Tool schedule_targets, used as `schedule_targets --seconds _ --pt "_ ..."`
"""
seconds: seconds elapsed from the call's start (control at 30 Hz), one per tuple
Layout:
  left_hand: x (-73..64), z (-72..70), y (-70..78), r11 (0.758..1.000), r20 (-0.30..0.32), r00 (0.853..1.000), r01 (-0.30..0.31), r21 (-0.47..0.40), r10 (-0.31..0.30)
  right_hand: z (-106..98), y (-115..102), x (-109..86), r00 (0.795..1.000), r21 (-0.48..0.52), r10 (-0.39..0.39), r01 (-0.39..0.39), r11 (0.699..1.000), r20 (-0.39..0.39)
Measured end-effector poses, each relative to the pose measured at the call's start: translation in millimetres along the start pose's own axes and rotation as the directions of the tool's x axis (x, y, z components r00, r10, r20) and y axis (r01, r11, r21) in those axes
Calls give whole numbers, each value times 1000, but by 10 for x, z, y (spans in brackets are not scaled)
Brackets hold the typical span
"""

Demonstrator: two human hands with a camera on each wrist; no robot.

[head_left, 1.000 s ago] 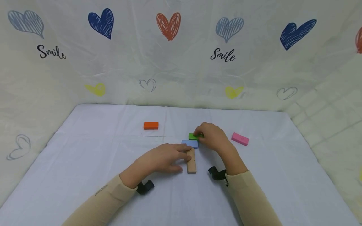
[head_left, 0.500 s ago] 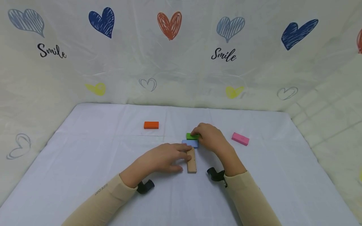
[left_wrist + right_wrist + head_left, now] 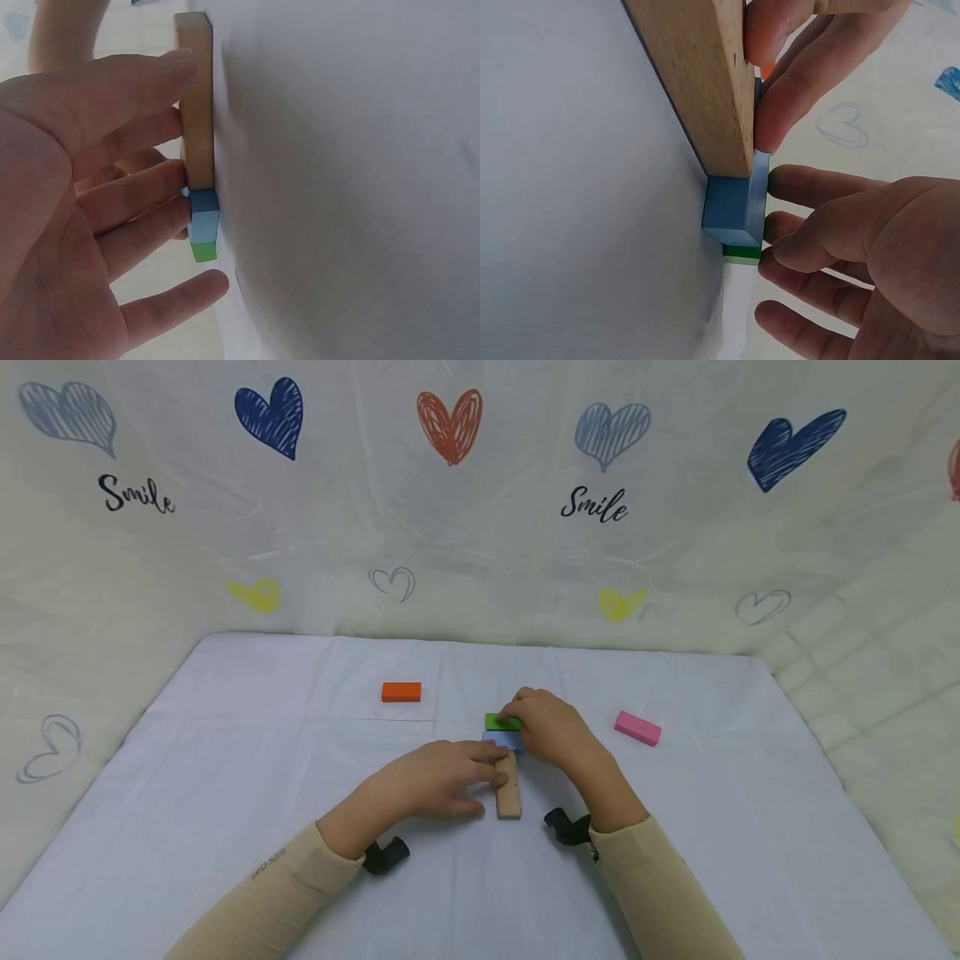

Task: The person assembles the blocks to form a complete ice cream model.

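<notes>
In the head view, a plain wooden block (image 3: 508, 797) lies lengthwise on the white table. Its far end meets a blue block (image 3: 501, 739) set crosswise, and a green block (image 3: 492, 722) lies along the blue one's far side. My left hand (image 3: 438, 781) rests fingertips on the wooden and blue blocks, its fingers loosely spread. From the right, my right hand (image 3: 553, 727) presses fingertips on the top of the green block; the right wrist view shows no finger wrapped round that block (image 3: 742, 257). Part of the green and blue tops is hidden under the fingers.
An orange block (image 3: 401, 692) lies at the back, left of the row. To the right sits a pink block (image 3: 637, 728), slightly angled. Behind the table hangs a pale cloth (image 3: 510, 543) printed with hearts.
The green block has slid left along the blue block's far side under my right hand, which moved left with it. My left hand and the wooden and blue blocks stay put.
</notes>
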State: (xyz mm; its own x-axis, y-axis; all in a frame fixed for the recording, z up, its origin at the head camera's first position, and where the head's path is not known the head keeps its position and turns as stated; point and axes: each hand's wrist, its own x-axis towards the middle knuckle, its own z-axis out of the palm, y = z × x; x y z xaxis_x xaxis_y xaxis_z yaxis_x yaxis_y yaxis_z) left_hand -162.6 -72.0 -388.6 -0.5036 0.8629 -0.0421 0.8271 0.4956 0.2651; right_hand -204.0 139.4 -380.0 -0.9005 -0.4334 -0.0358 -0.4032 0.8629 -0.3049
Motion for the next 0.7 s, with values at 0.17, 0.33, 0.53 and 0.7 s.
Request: schedule_targets --seconds 0.17,0.33,0.53,0.7 --pt "12 7 -3 1000 1 1000 0 7 0 5 -14 -5 1000 0 -21 21 1000 4" --pt "13 7 5 1000 3 1000 6 4 -6 14 -16 -10 999 -12 -38 38 999 -1" --pt "0 -7 12 1000 3 1000 17 3 -17 24 -25 0 997 -12 -75 75 997 -23" --pt "3 8 -1 1000 -1 1000 9 11 -9 32 -30 -1 997 -2 -67 67 998 -22"
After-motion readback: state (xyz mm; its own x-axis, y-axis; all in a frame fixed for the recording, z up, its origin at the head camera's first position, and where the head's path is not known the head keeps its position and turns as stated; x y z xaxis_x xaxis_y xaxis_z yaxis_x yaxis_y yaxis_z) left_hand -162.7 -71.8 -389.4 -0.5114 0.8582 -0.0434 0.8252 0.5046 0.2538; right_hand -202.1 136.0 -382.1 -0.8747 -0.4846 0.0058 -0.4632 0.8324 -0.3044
